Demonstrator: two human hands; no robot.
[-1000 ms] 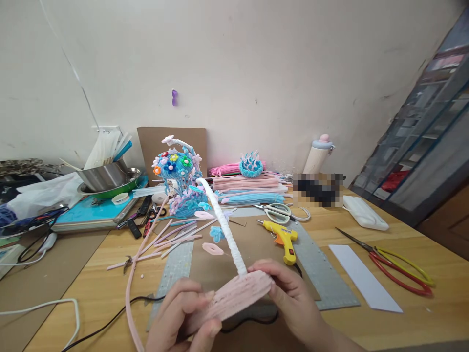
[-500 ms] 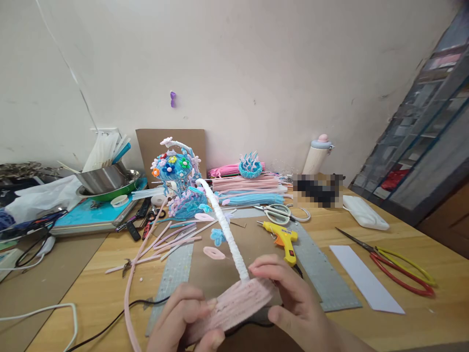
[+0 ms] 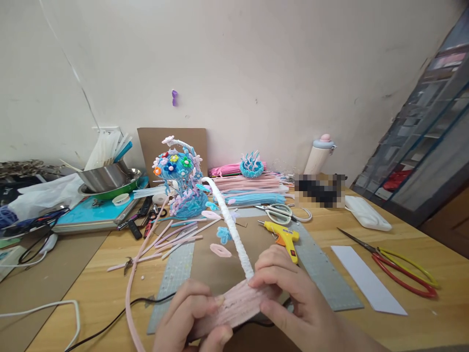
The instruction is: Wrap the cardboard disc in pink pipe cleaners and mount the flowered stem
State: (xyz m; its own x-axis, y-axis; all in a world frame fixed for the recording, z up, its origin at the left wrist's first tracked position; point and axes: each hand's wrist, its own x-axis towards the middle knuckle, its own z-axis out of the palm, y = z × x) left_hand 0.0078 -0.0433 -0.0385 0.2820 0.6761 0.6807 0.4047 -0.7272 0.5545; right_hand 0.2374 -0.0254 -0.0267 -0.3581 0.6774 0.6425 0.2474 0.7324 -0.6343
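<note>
You seem to be firming the pink base (image 3: 240,308) at the foot of the white stem (image 3: 232,230). It sits between your hands: the left hand (image 3: 188,315) pinches one end, the right hand (image 3: 293,296) the other, beside the stem. The next move likely calls for an even grip, with the glue gun (image 3: 287,238) just beyond your right hand

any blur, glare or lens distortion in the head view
All head view: soft light, no harsh glare; readable ridges on the pink fuzzy slab; tall grey shelving leaning at right, probably wide-angle stretch; square pixelation masking a dark object at the back.
</note>
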